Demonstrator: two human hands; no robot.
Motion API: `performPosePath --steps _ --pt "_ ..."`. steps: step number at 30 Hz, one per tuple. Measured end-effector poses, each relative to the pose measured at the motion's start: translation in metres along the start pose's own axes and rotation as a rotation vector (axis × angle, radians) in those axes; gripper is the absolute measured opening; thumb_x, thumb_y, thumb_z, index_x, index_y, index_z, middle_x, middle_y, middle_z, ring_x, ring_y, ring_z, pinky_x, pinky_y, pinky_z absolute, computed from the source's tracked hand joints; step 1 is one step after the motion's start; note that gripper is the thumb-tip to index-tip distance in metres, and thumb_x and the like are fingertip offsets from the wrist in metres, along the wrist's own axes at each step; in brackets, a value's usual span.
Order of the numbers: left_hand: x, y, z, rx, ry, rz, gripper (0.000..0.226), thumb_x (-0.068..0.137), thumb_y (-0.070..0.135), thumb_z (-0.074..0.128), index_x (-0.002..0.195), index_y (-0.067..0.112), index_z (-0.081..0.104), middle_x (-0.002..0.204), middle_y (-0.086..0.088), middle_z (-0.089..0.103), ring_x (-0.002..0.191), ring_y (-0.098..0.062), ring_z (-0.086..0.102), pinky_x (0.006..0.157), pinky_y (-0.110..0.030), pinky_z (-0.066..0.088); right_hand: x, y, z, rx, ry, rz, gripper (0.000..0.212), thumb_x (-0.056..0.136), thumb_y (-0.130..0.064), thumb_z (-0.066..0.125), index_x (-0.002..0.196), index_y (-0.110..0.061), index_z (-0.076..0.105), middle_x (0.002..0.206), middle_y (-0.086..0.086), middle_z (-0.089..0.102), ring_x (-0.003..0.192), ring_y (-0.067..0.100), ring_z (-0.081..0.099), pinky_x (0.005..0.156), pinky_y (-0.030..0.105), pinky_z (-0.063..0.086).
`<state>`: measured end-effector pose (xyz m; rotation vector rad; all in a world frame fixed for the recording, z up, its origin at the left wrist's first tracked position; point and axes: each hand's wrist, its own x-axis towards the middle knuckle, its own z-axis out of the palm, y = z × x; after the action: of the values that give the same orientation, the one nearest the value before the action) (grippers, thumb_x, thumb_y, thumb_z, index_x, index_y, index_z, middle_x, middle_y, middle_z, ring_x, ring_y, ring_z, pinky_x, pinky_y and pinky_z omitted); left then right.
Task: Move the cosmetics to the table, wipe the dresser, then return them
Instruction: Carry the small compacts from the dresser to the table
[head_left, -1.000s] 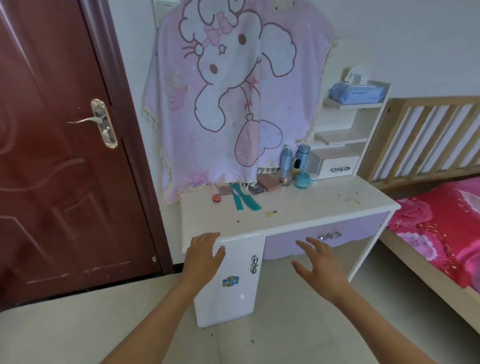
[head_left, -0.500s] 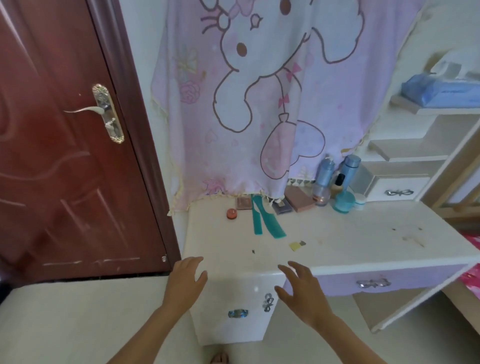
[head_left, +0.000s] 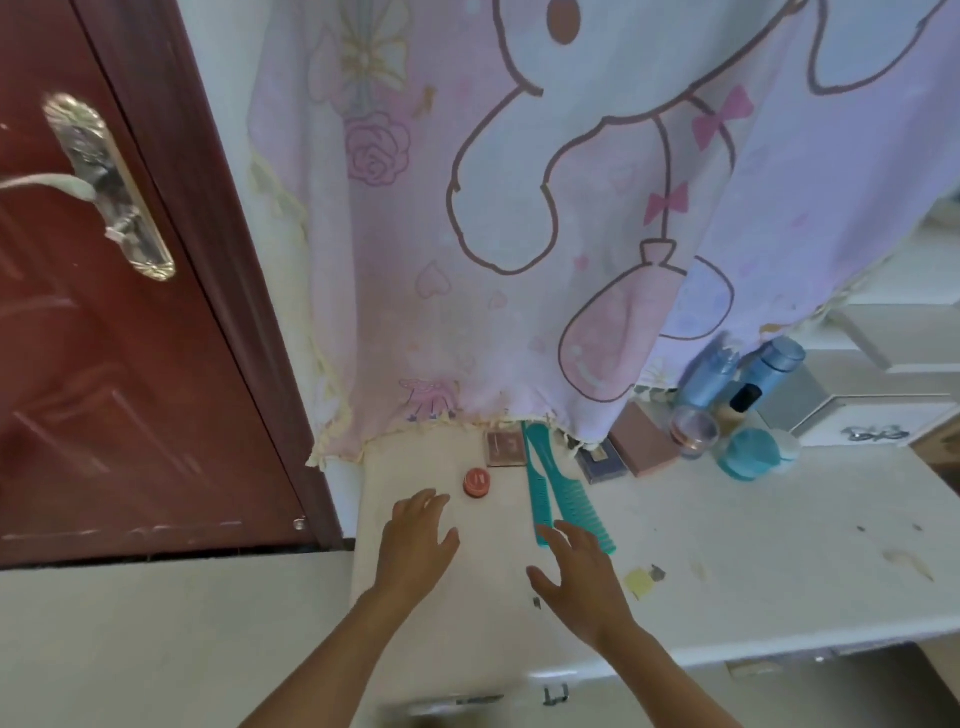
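Centre frame, the small round red tin (head_left: 477, 482) sits on the white dresser top (head_left: 753, 561); two teal plastic combs (head_left: 537, 488) lie to its right; tall blue bottles (head_left: 769, 371) stand far right.

Glossy white dresser top (head_left: 727, 587), teal plastic combs (head_left: 540, 483).

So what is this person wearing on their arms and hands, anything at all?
Nothing that shows. The left hand and right hand are bare, with no gloves, rings or watch visible, and no sleeve appears anywhere up to the frame's bottom edge.
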<state>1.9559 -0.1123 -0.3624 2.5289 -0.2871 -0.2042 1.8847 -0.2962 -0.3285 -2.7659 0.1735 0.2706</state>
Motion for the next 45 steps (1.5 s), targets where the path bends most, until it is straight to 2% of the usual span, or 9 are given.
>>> performPosePath --steps 6,12,15,18,23,29,33,38,45 --pt "0.048 0.03 0.013 0.139 -0.111 0.044 0.051 0.094 0.029 0.042 0.141 0.02 0.025 0.154 0.001 0.015 0.137 -0.022 0.02 0.109 -0.033 0.026 0.024 0.02 -0.005 -0.023 -0.036 0.053 0.054 0.092 -0.039 0.045 0.14 -0.025 0.025 0.148 -0.002 0.026 0.135 0.019 0.024 0.11 0.03 0.027" --pt "0.066 0.029 0.016 0.351 -0.192 0.101 0.043 0.091 0.02 0.043 0.133 0.019 0.039 0.147 0.003 0.03 0.132 -0.025 0.027 0.097 -0.034 0.032 0.069 0.024 -0.019 -0.033 -0.069 -0.028 0.054 0.092 -0.038 0.044 0.141 -0.023 0.026 0.148 -0.001 0.026 0.135 0.018 0.025 0.108 0.028 0.026" --pt "0.067 0.027 0.016 0.412 -0.127 0.157 0.041 0.051 0.029 0.082 0.089 0.022 0.068 0.089 0.003 0.067 0.087 -0.02 0.062 0.063 -0.025 0.047 0.09 0.017 -0.022 -0.016 -0.093 -0.066 0.054 0.093 -0.038 0.042 0.142 -0.025 0.024 0.15 0.0 0.022 0.136 0.019 0.022 0.109 0.03 0.025" --pt "0.068 0.024 0.023 0.448 -0.08 0.083 0.051 0.023 0.04 0.086 0.069 0.026 0.069 0.057 0.007 0.063 0.058 -0.012 0.06 0.043 -0.022 0.043 0.108 0.011 -0.022 -0.033 -0.12 -0.106 0.054 0.094 -0.038 0.04 0.143 -0.024 0.02 0.151 0.001 0.018 0.137 0.02 0.02 0.109 0.032 0.024" --pt "0.057 0.018 0.023 0.358 -0.039 -0.112 0.044 0.084 0.029 0.048 0.126 0.019 0.043 0.121 0.002 0.053 0.116 -0.02 0.043 0.085 -0.029 0.036 0.14 0.004 -0.011 -0.12 -0.162 -0.186 0.06 0.092 -0.037 0.042 0.143 -0.021 0.017 0.151 0.005 0.018 0.136 0.024 0.02 0.108 0.034 0.024" --pt "0.037 0.005 0.004 0.106 0.095 -0.306 0.039 0.081 0.031 0.054 0.118 0.019 0.047 0.112 0.002 0.056 0.103 -0.016 0.052 0.08 -0.024 0.04 0.173 0.004 -0.004 -0.178 -0.21 -0.282 0.066 0.084 -0.032 0.053 0.141 -0.026 0.021 0.151 0.004 0.012 0.137 0.027 0.015 0.109 0.037 0.024" --pt "0.015 -0.002 -0.008 -0.052 0.241 -0.378 0.038 0.078 0.026 0.062 0.114 0.02 0.05 0.101 0.009 0.051 0.101 -0.013 0.053 0.074 -0.017 0.037 0.186 0.008 -0.003 -0.209 -0.217 -0.311 0.061 0.081 -0.026 0.054 0.136 -0.026 0.029 0.145 0.005 0.023 0.133 0.025 0.023 0.105 0.034 0.026" --pt "-0.009 -0.001 -0.017 -0.184 0.372 -0.505 0.051 0.075 0.017 0.068 0.123 0.017 0.05 0.106 0.008 0.051 0.098 -0.011 0.054 0.083 -0.015 0.038 0.184 0.007 -0.006 -0.216 -0.231 -0.352 0.059 0.079 -0.032 0.056 0.133 -0.026 0.035 0.131 0.006 0.035 0.12 0.025 0.034 0.097 0.031 0.032" --pt "-0.043 0.013 -0.024 -0.297 0.581 -0.641 0.044 0.071 0.005 0.07 0.113 0.009 0.057 0.1 0.0 0.052 0.084 -0.014 0.053 0.075 -0.021 0.044 0.149 -0.029 -0.006 0.082 -0.27 -0.563 0.065 0.077 -0.026 0.061 0.136 -0.023 0.035 0.125 0.005 0.036 0.114 0.021 0.037 0.097 0.024 0.032"
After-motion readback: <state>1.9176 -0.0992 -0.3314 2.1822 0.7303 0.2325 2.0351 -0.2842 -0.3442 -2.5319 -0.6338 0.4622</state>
